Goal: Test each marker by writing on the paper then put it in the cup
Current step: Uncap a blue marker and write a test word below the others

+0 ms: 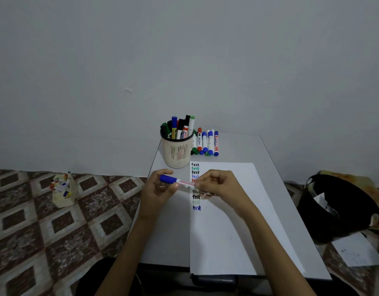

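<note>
A blue-capped white marker (177, 181) lies crosswise between both hands above the paper's left edge. My left hand (157, 192) grips its blue cap end. My right hand (218, 184) pinches the other end of its barrel. The white paper (227, 221) carries a column of "test" words in several colours. A beige mesh cup (177, 153) at the table's back holds several markers. A row of loose markers (205, 144) lies right of the cup.
The small white table (276, 167) stands against a grey wall. A box of markers (62, 190) sits on the patterned floor at left. A black bin (338, 208) and a loose sheet (357, 249) lie on the floor at right.
</note>
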The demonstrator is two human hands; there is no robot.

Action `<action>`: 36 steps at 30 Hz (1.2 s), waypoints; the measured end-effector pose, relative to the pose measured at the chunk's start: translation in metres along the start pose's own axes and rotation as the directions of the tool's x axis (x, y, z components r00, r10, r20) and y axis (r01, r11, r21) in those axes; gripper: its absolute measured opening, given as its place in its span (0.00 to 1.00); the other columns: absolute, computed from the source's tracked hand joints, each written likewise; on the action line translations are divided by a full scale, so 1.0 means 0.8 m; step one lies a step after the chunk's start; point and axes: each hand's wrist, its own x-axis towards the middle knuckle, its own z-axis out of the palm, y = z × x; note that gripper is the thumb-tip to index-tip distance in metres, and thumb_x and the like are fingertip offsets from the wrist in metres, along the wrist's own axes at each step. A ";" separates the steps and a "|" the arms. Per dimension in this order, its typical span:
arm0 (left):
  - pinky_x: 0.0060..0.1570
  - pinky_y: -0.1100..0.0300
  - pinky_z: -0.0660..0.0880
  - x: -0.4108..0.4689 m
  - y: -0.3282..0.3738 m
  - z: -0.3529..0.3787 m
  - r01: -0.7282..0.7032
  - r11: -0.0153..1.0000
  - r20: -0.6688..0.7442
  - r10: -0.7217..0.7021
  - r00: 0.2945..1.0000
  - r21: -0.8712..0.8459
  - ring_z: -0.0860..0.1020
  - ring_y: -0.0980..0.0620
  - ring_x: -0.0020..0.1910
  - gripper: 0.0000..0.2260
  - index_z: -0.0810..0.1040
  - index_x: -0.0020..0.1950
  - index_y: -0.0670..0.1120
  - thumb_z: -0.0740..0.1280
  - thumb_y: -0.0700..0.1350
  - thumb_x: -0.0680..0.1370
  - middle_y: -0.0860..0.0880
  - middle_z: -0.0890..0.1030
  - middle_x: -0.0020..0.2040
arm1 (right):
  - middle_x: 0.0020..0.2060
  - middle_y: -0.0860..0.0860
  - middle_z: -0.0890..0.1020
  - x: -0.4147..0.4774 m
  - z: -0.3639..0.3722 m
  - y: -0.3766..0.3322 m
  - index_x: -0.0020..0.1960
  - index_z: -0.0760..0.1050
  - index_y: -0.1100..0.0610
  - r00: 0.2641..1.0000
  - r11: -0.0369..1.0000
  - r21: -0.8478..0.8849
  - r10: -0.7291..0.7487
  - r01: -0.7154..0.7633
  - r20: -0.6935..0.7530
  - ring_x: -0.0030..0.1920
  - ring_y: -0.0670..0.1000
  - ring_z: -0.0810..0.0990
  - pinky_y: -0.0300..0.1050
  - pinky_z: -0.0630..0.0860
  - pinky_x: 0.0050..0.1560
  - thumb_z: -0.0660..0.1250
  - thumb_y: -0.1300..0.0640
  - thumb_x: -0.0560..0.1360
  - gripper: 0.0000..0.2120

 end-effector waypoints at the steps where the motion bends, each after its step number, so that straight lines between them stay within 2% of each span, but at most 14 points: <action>1: 0.41 0.65 0.78 0.000 0.000 0.001 -0.003 1.000 0.009 0.003 1.000 0.010 0.80 0.52 0.42 0.19 0.74 0.55 0.47 0.70 0.53 0.68 0.45 0.79 0.46 | 0.33 0.54 0.83 0.004 -0.001 -0.003 0.48 0.84 0.57 0.999 0.989 -0.147 -0.012 0.017 0.032 0.31 0.46 0.78 0.37 0.76 0.33 0.75 0.58 0.70 0.07; 4: 0.41 0.64 0.77 0.000 -0.001 0.003 -0.004 1.000 0.017 0.004 1.000 0.010 0.80 0.51 0.40 0.22 0.73 0.57 0.47 0.70 0.54 0.67 0.45 0.80 0.45 | 0.35 0.47 0.83 0.020 0.003 -0.011 0.49 0.83 0.48 0.995 0.828 -0.556 -0.023 0.071 0.093 0.33 0.45 0.78 0.37 0.74 0.35 0.75 0.48 0.69 0.09; 6: 0.41 0.65 0.77 0.000 -0.002 0.003 -0.002 1.000 0.020 0.002 1.000 -0.016 0.79 0.54 0.39 0.21 0.73 0.57 0.47 0.70 0.53 0.67 0.46 0.80 0.44 | 0.38 0.43 0.82 0.029 0.009 -0.019 0.43 0.81 0.46 0.988 0.713 -0.688 -0.040 0.133 0.150 0.38 0.46 0.79 0.39 0.75 0.38 0.74 0.47 0.69 0.05; 8: 0.40 0.66 0.76 0.000 -0.006 0.004 -0.013 1.000 0.010 0.013 1.000 -0.003 0.78 0.56 0.37 0.20 0.74 0.54 0.47 0.70 0.54 0.67 0.47 0.80 0.42 | 0.37 0.42 0.80 0.037 0.013 -0.026 0.43 0.80 0.48 0.979 0.703 -0.693 -0.026 0.162 0.202 0.38 0.46 0.79 0.40 0.77 0.40 0.74 0.50 0.69 0.05; 11: 0.39 0.66 0.76 0.002 -0.010 0.003 -0.010 1.000 0.002 0.010 1.000 -0.013 0.79 0.56 0.36 0.17 0.74 0.51 0.47 0.70 0.53 0.67 0.50 0.80 0.39 | 0.40 0.45 0.79 0.049 0.020 -0.033 0.51 0.79 0.52 0.958 0.689 -0.689 -0.029 0.226 0.285 0.40 0.46 0.78 0.41 0.78 0.43 0.74 0.54 0.70 0.10; 14: 0.40 0.63 0.75 0.004 -0.015 0.004 0.034 0.995 0.034 -0.031 0.999 -0.098 0.77 0.57 0.36 0.20 0.74 0.55 0.45 0.71 0.51 0.67 0.53 0.80 0.38 | 0.42 0.46 0.78 0.059 0.020 -0.044 0.52 0.79 0.54 0.933 0.633 -0.702 -0.095 0.325 0.346 0.41 0.45 0.76 0.39 0.75 0.43 0.72 0.55 0.71 0.10; 17: 0.44 0.63 0.75 0.002 -0.016 0.005 0.054 0.996 0.062 -0.050 0.997 -0.069 0.78 0.55 0.41 0.20 0.75 0.57 0.48 0.71 0.51 0.68 0.50 0.81 0.43 | 0.38 0.47 0.79 0.070 0.011 -0.074 0.50 0.77 0.55 0.936 0.721 -0.603 -0.318 0.341 0.148 0.38 0.44 0.77 0.38 0.74 0.40 0.71 0.57 0.73 0.07; 19: 0.47 0.65 0.74 -0.001 -0.017 0.006 0.030 0.998 0.092 -0.036 0.995 0.060 0.79 0.56 0.45 0.15 0.76 0.55 0.53 0.70 0.51 0.69 0.52 0.81 0.45 | 0.36 0.48 0.81 0.080 0.005 -0.097 0.58 0.74 0.55 0.851 0.793 -0.455 -0.509 0.405 -0.128 0.36 0.45 0.79 0.41 0.77 0.40 0.70 0.58 0.74 0.14; 21: 0.49 0.67 0.72 -0.002 -0.018 0.008 -0.008 0.978 0.148 -0.023 0.989 0.208 0.78 0.58 0.49 0.12 0.76 0.52 0.57 0.69 0.50 0.70 0.55 0.81 0.48 | 0.34 0.50 0.81 0.091 0.002 -0.114 0.69 0.66 0.53 0.726 0.785 -0.374 -0.609 0.494 -0.318 0.36 0.46 0.81 0.40 0.80 0.41 0.70 0.59 0.73 0.26; 23: 0.51 0.70 0.70 -0.001 -0.021 0.009 -0.096 0.936 0.217 0.022 0.976 0.337 0.76 0.61 0.51 0.11 0.76 0.51 0.59 0.66 0.54 0.69 0.59 0.80 0.51 | 0.34 0.51 0.81 0.102 0.003 -0.125 0.74 0.59 0.53 0.648 0.753 -0.382 -0.657 0.536 -0.386 0.34 0.46 0.81 0.38 0.79 0.42 0.69 0.61 0.74 0.32; 25: 0.53 0.70 0.69 0.001 -0.023 0.010 -0.186 0.896 0.277 0.074 0.958 0.404 0.75 0.61 0.52 0.13 0.77 0.52 0.56 0.64 0.56 0.70 0.60 0.79 0.52 | 0.34 0.50 0.80 0.113 0.006 -0.128 0.75 0.57 0.52 0.619 0.724 -0.433 -0.687 0.537 -0.380 0.34 0.46 0.81 0.42 0.80 0.43 0.68 0.61 0.74 0.33; 27: 0.54 0.71 0.68 0.003 -0.026 0.011 -0.235 0.870 0.307 0.102 0.946 0.433 0.75 0.61 0.52 0.16 0.80 0.53 0.52 0.65 0.57 0.70 0.58 0.79 0.52 | 0.34 0.49 0.80 0.123 0.011 -0.122 0.73 0.60 0.53 0.619 0.697 -0.503 -0.705 0.512 -0.346 0.34 0.46 0.81 0.47 0.81 0.42 0.68 0.61 0.75 0.30; 32: 0.55 0.59 0.73 0.005 -0.031 0.010 -0.294 0.852 0.360 0.135 0.923 0.434 0.77 0.58 0.52 0.14 0.82 0.51 0.51 0.67 0.56 0.69 0.56 0.82 0.51 | 0.36 0.50 0.80 0.136 0.023 -0.086 0.68 0.66 0.53 0.703 0.613 -0.690 -0.679 0.385 -0.210 0.34 0.49 0.78 0.46 0.77 0.36 0.65 0.58 0.77 0.20; 36: 0.54 0.53 0.74 0.005 -0.031 0.011 -0.281 0.841 0.365 0.108 0.925 0.463 0.77 0.58 0.53 0.12 0.82 0.49 0.54 0.67 0.56 0.69 0.58 0.81 0.51 | 0.41 0.50 0.78 0.140 0.015 -0.058 0.58 0.76 0.54 0.754 0.520 -0.796 -0.645 0.311 -0.126 0.46 0.51 0.75 0.45 0.72 0.38 0.65 0.55 0.76 0.11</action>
